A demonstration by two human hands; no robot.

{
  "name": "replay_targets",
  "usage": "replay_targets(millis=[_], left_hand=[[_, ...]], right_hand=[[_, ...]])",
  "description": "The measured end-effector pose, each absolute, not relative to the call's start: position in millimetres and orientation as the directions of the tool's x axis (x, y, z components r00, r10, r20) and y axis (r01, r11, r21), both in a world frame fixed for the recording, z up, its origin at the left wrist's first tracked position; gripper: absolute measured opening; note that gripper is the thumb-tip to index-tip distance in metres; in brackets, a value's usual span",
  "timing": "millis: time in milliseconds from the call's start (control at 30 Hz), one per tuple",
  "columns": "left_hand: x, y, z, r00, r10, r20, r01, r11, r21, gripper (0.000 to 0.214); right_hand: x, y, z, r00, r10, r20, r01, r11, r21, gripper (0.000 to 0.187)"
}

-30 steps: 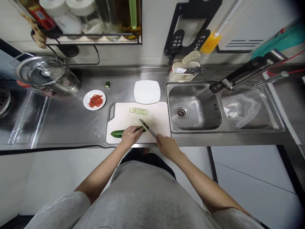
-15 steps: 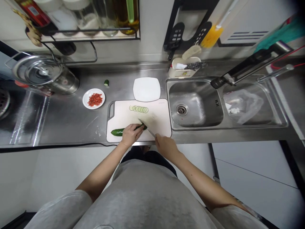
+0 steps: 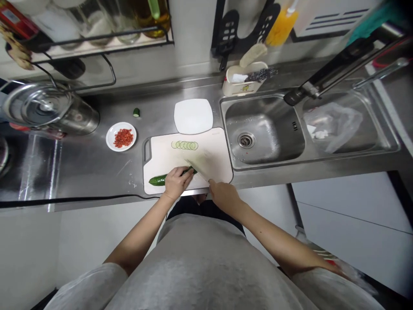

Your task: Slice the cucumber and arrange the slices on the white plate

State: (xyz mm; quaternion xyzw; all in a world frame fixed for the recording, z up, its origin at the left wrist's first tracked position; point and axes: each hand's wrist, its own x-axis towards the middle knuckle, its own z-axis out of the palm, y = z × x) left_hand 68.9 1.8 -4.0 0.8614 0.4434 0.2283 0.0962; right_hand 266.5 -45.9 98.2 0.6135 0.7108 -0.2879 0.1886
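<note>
A dark green cucumber lies along the front of the white cutting board. My left hand is closed over it near its right end, fingers pressing it down. In my right hand is the handle of a knife, whose blade slants up and left across the cucumber's cut end, just beside my left fingertips. The blade is faint and blurred. A row of overlapping cucumber slices lies on the upper part of the board.
A white square plate touches the board's back edge. Left of the board stand a small plate of red bits and a cucumber end. A double sink is at right; a steel pot stands at far left.
The camera view has shifted and tilted slightly. The knife blade, sharp before, is now blurred at the cucumber's cut end. Both hands keep nearly the same places.
</note>
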Motion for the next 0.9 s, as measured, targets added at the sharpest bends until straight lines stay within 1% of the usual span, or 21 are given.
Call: replay_targets(millis=[133, 433, 733, 900], left_hand=[[68.9, 1.3, -4.9, 0.501, 0.814, 0.293, 0.723, -0.58, 0.376, 0.023], [71.0, 0.9, -4.9, 0.503, 0.807, 0.309, 0.744, -0.586, 0.321, 0.019], [71.1, 1.2, -5.2, 0.501, 0.814, 0.293, 0.739, -0.579, 0.344, 0.018], [70.5, 1.1, -6.3, 0.511, 0.807, 0.296, 0.74, -0.588, 0.326, 0.019]], right_hand=[[266.0, -47.8, 97.3, -0.187, 0.763, -0.619, 0.979, 0.095, -0.179, 0.024], [264.9, -48.8, 92.5, -0.172, 0.756, -0.632, 0.978, 0.054, -0.202, 0.021], [266.0, -45.9, 95.1, -0.186, 0.751, -0.633, 0.973, 0.053, -0.223, 0.018], [266.5, -45.3, 96.2, -0.2, 0.751, -0.63, 0.97, 0.061, -0.235, 0.018]])
